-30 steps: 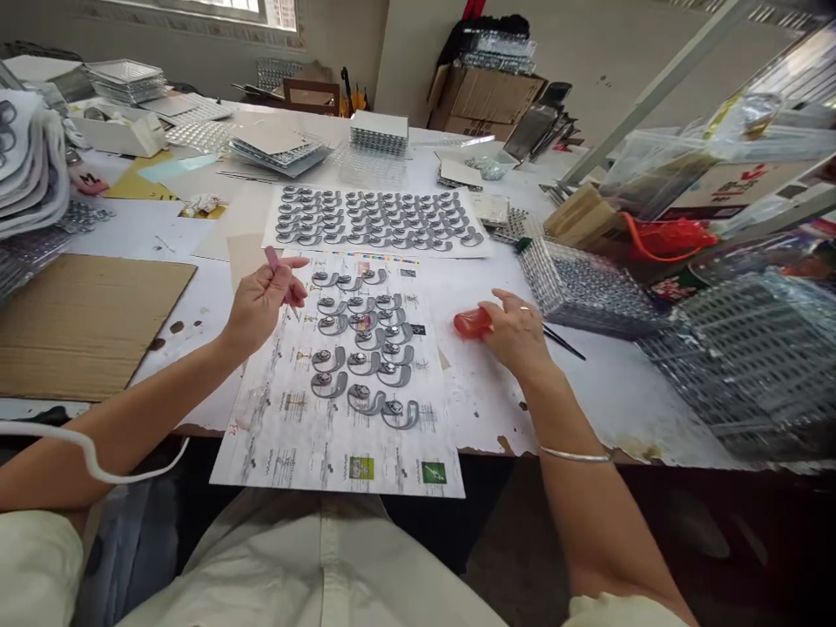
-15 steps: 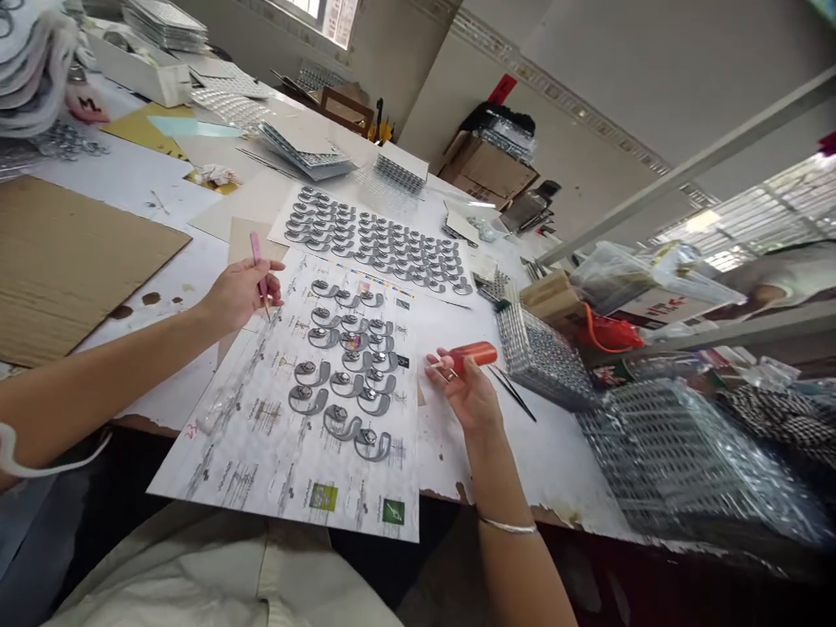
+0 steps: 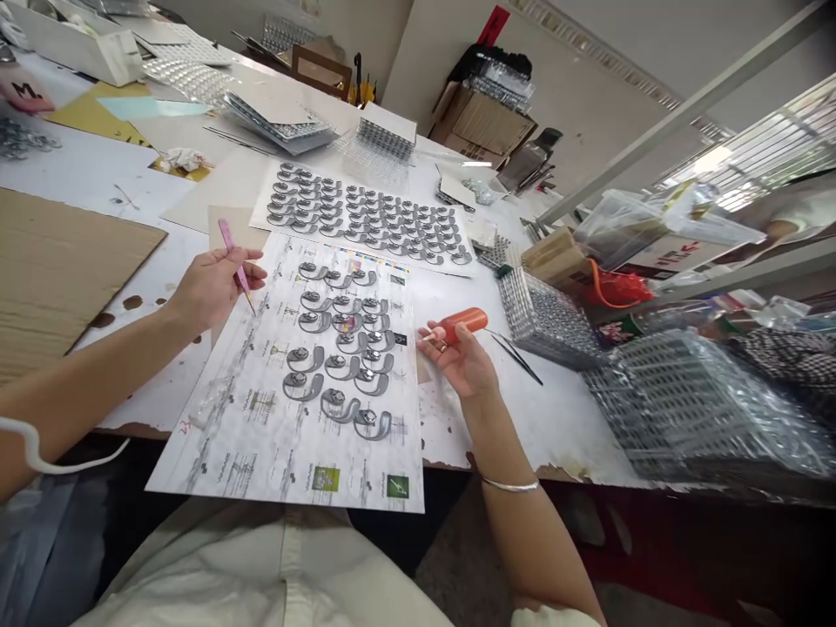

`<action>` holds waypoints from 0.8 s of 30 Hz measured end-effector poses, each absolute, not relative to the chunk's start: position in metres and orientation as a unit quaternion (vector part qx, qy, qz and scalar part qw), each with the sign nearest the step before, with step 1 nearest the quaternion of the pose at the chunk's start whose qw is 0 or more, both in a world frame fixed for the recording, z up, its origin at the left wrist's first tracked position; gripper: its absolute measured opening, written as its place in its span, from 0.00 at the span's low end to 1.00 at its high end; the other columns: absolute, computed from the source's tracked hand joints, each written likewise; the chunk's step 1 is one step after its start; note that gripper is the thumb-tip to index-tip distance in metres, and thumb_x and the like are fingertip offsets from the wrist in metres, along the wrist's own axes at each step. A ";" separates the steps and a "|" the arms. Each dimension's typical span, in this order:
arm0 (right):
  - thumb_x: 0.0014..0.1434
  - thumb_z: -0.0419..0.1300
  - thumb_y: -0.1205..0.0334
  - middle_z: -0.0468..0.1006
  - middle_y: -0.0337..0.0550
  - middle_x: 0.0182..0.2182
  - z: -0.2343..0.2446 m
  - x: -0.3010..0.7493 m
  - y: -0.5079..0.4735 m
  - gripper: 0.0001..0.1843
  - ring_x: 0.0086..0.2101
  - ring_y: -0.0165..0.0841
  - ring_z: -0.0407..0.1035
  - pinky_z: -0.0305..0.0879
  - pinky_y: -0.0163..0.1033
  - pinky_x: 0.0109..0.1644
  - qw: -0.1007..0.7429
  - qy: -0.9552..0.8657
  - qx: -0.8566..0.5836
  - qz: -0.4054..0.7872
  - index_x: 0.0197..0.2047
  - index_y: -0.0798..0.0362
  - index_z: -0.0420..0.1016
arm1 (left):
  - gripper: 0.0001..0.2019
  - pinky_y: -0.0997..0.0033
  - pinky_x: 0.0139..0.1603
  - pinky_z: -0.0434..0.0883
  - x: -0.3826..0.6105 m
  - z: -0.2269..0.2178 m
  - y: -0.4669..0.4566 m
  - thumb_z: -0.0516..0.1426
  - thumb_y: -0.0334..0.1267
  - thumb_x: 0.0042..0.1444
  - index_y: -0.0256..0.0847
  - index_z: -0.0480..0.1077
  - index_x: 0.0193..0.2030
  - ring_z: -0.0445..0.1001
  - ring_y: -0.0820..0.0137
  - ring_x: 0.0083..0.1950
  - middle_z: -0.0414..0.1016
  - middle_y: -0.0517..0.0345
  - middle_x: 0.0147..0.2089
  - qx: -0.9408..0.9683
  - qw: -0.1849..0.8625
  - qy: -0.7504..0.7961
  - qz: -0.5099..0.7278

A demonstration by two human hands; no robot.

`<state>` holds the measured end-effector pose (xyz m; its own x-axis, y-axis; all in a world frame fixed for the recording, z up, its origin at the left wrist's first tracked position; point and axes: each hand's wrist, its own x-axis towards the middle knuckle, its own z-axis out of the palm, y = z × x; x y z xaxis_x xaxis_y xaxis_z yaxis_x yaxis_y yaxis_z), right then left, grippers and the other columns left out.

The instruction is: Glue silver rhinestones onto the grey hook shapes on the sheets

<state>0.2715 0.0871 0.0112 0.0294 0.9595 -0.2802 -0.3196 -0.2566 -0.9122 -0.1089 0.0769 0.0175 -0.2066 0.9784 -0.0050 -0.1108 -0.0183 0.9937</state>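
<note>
My left hand [image 3: 212,287] is closed around pink tweezers [image 3: 235,257], their tips pointing down over the left edge of a printed sheet [image 3: 215,453]. Several grey hook-shaped pieces [image 3: 336,366], with small round metallic parts on their ends, lie in loose rows on that sheet. To the sheet's right, my right hand [image 3: 470,370] holds an orange squeeze bottle [image 3: 467,324] on its side, its pale nozzle pointing left toward the sheet's edge. Behind, a second white sheet [image 3: 261,213] carries several dense rows of similar grey pieces.
Dark tweezers [image 3: 519,357] lie right of my right hand. Stacks of clear-wrapped trays [image 3: 555,322] and a plastic-covered pile [image 3: 698,409] line the right side. Brown cardboard [image 3: 65,270] lies at left. A shelf bar [image 3: 685,113] crosses the right; another person's arm [image 3: 784,226] shows behind it.
The camera view has shifted, so the far table items sit higher and further left. Both hands keep their holds, and the grey pieces on the sheet look unmoved.
</note>
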 end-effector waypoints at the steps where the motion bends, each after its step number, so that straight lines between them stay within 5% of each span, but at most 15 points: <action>1: 0.54 0.62 0.55 0.76 0.43 0.30 0.014 0.273 0.089 0.11 0.39 0.34 0.74 0.75 0.35 0.40 0.530 -0.321 -0.490 0.613 0.33 0.55 0.74 | 0.15 0.68 0.43 0.70 -0.107 0.023 0.075 0.48 0.39 0.67 0.28 0.69 0.46 0.72 0.73 0.36 0.73 0.54 0.32 0.426 0.454 0.527 0.579; 5: 0.52 0.63 0.54 0.75 0.38 0.29 0.028 0.276 0.099 0.11 0.28 0.25 0.69 0.68 0.27 0.27 0.587 -0.334 -0.443 0.589 0.33 0.53 0.74 | 0.16 0.77 0.29 0.63 -0.099 0.042 0.067 0.50 0.42 0.66 0.32 0.72 0.49 0.64 0.78 0.28 0.75 0.55 0.34 0.497 0.356 0.555 0.564; 9: 0.49 0.65 0.54 0.74 0.37 0.30 0.049 0.271 0.108 0.13 0.24 0.22 0.65 0.66 0.27 0.25 0.611 -0.376 -0.391 0.576 0.34 0.53 0.73 | 0.17 0.76 0.22 0.60 -0.095 0.038 0.060 0.51 0.46 0.64 0.34 0.73 0.46 0.60 0.79 0.23 0.75 0.54 0.36 0.551 0.380 0.547 0.503; 18: 0.50 0.65 0.55 0.72 0.37 0.30 0.069 0.254 0.125 0.13 0.29 0.25 0.70 0.62 0.27 0.23 0.628 -0.434 -0.360 0.537 0.37 0.52 0.74 | 0.16 0.72 0.29 0.73 -0.112 0.031 0.046 0.59 0.52 0.52 0.41 0.77 0.34 0.75 0.66 0.32 0.77 0.50 0.42 0.639 0.307 0.639 0.298; 24: 0.50 0.64 0.47 0.69 0.36 0.26 0.061 0.245 0.120 0.17 0.26 0.26 0.71 0.60 0.28 0.20 0.606 -0.431 -0.399 0.537 0.35 0.51 0.73 | 0.10 0.65 0.39 0.78 -0.078 0.056 0.046 0.61 0.47 0.53 0.46 0.78 0.34 0.78 0.61 0.37 0.80 0.56 0.37 0.713 0.239 0.567 0.336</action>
<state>0.2448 0.1197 0.0605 0.0520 0.9943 0.0936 -0.3069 0.1051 -0.9459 -0.0780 0.0459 0.0556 0.1314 0.9693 0.2078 0.6478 -0.2426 0.7221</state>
